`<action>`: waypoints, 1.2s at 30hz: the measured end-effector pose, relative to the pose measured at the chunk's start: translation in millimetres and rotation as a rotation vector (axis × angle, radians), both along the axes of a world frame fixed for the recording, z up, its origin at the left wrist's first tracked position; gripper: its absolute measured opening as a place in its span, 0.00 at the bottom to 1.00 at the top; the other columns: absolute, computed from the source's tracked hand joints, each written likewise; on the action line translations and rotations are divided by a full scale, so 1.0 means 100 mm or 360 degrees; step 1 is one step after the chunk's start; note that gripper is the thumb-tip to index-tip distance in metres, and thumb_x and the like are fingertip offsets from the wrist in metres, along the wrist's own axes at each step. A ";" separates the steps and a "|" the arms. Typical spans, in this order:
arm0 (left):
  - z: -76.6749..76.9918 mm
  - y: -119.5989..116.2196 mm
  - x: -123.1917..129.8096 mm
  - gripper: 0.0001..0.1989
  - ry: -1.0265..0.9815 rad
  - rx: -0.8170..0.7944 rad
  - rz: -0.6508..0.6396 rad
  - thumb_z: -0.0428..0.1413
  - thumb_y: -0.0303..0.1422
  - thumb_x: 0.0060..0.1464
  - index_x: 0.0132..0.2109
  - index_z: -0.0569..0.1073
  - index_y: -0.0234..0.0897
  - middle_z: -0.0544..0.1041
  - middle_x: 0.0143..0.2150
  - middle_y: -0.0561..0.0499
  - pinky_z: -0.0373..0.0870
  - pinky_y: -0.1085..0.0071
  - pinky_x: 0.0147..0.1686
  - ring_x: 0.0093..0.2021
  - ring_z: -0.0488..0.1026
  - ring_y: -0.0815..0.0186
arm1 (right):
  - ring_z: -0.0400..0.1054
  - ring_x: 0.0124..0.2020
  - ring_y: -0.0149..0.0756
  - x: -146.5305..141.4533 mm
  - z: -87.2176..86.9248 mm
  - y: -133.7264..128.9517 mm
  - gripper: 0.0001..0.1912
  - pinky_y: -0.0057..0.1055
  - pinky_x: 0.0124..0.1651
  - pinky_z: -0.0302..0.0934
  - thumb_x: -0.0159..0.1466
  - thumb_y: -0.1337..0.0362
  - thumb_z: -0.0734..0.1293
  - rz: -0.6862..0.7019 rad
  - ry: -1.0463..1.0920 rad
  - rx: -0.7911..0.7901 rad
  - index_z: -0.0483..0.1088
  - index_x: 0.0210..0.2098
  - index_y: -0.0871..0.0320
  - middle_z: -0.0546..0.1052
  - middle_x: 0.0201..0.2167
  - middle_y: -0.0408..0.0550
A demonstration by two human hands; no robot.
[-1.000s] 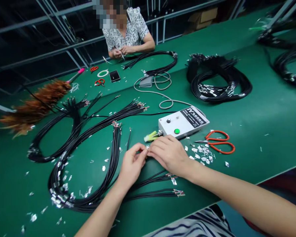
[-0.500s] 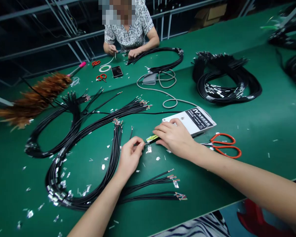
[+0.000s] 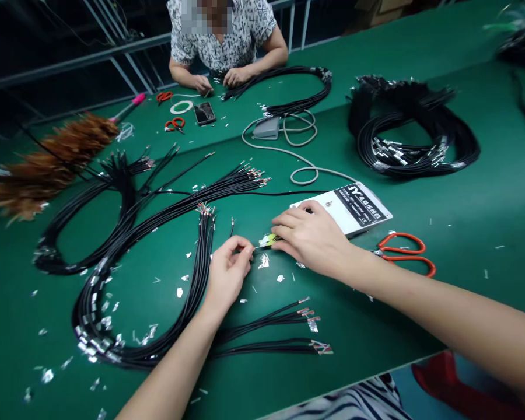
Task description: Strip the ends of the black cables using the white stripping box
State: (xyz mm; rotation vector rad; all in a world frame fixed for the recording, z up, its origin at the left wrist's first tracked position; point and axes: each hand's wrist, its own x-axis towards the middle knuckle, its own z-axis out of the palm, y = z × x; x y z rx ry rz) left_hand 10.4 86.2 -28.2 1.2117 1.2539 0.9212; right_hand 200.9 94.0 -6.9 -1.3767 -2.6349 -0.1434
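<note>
My left hand (image 3: 233, 262) is closed in a pinch on a thin wire (image 3: 257, 248), whose end points right towards a yellow-green piece (image 3: 268, 240). My right hand (image 3: 308, 238) curls over that piece, thumb below and fingers above. It lies against the near left side of a white machine box (image 3: 321, 204) with a black label. How the piece joins the box is hidden under the hand. Left of my left hand, a bundle of black cables (image 3: 203, 245) shows stripped coloured ends. More cut cables (image 3: 271, 347) lie below my hands.
Scissors with orange handles (image 3: 406, 246) lie right of the box. A grey pedal (image 3: 266, 128) with its cord is behind it. Coiled black cables (image 3: 420, 166) sit at right, a feather duster (image 3: 56, 160) at left. Foil scraps (image 3: 263, 261) litter the table. A co-worker (image 3: 227, 52) sits opposite.
The view has shifted slightly. My hands keep nearly the same places, and less of the yellow-green piece shows beside my right fingers. The co-worker's hand with the white strip has lowered towards the table.
</note>
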 end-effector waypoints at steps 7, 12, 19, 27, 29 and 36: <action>0.00 0.00 0.03 0.10 0.0006 0.0010 0.0026 0.59 0.37 0.49 0.28 0.69 0.35 0.66 0.22 0.57 0.51 0.80 0.16 0.16 0.57 0.78 | 0.67 0.39 0.41 -0.04 -0.10 -0.05 0.05 0.38 0.45 0.45 0.65 0.70 0.67 -0.0083 -0.0125 0.0135 0.76 0.40 0.59 0.79 0.36 0.47; -0.05 0.02 0.04 0.09 0.0031 0.0035 0.0052 0.59 0.36 0.49 0.28 0.68 0.36 0.65 0.22 0.58 0.51 0.79 0.16 0.17 0.57 0.77 | 0.66 0.34 0.38 -0.05 -0.14 -0.01 0.08 0.37 0.46 0.44 0.65 0.73 0.66 -0.0050 -0.0118 0.0148 0.75 0.32 0.58 0.77 0.29 0.44; -0.07 0.06 0.09 0.08 0.0073 0.0029 0.0041 0.58 0.35 0.49 0.28 0.69 0.36 0.65 0.21 0.58 0.51 0.78 0.16 0.17 0.58 0.76 | 0.66 0.36 0.39 -0.05 -0.08 -0.01 0.08 0.38 0.46 0.44 0.65 0.72 0.65 -0.0058 -0.0110 0.0089 0.75 0.33 0.58 0.77 0.30 0.46; -0.06 0.07 0.12 0.08 0.0131 0.0037 0.0022 0.57 0.34 0.49 0.28 0.68 0.37 0.64 0.21 0.58 0.50 0.78 0.16 0.17 0.57 0.75 | 0.67 0.37 0.40 -0.06 -0.05 -0.02 0.08 0.40 0.47 0.44 0.65 0.72 0.65 -0.0081 -0.0128 0.0040 0.76 0.34 0.58 0.78 0.32 0.46; -0.06 0.07 0.12 0.08 0.0149 0.0034 0.0018 0.57 0.34 0.50 0.27 0.68 0.37 0.63 0.21 0.58 0.50 0.78 0.16 0.17 0.57 0.75 | 0.67 0.38 0.41 -0.07 -0.04 -0.02 0.07 0.41 0.47 0.44 0.65 0.72 0.65 -0.0088 -0.0138 0.0038 0.76 0.35 0.58 0.78 0.33 0.47; -0.07 0.06 0.11 0.08 0.0179 0.0039 0.0009 0.57 0.35 0.50 0.28 0.68 0.37 0.63 0.21 0.58 0.50 0.78 0.16 0.17 0.57 0.74 | 0.71 0.45 0.42 0.12 0.03 -0.15 0.09 0.42 0.52 0.48 0.68 0.64 0.65 -0.0058 0.0205 0.0158 0.73 0.44 0.60 0.80 0.43 0.50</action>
